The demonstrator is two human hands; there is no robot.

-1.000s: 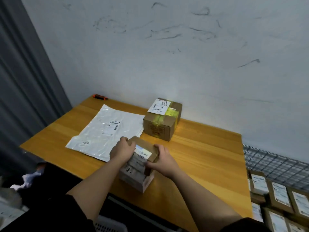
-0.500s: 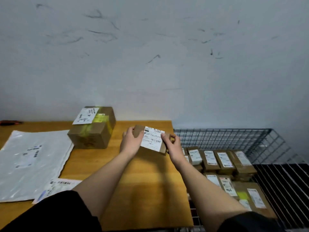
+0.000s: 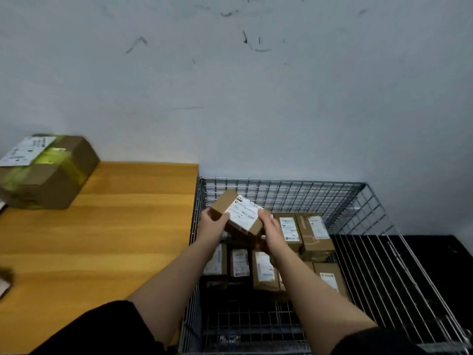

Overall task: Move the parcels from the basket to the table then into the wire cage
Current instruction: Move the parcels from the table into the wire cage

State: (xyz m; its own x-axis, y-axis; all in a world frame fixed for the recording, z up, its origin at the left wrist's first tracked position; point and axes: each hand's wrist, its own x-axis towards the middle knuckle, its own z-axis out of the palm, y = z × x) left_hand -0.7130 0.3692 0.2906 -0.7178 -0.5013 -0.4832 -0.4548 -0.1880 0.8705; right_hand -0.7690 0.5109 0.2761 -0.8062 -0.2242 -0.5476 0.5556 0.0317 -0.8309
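A small brown cardboard parcel (image 3: pixel 239 215) with a white label hangs tilted in the air over the back left corner of the wire cage (image 3: pixel 358 198). My left hand (image 3: pixel 212 224) grips its left end and my right hand (image 3: pixel 271 231) grips its right end. Below them, several small labelled brown parcels (image 3: pixel 289 229) lie in rows on the cage floor. A bigger brown box (image 3: pixel 48 172) with yellow-green tape and a white label stands on the wooden table (image 3: pixel 122 226) at the far left.
The table's right edge meets the cage's left wall. A pale wall rises close behind both. The cage's right half shows bare wire over a dark floor (image 3: pixel 399 272). A blurred object (image 3: pixel 5 280) shows at the left edge of the table.
Both hands have carried the small parcel to the right, off the table's edge and over the cage. The view has swung right, so the white mailer bag has left the frame.
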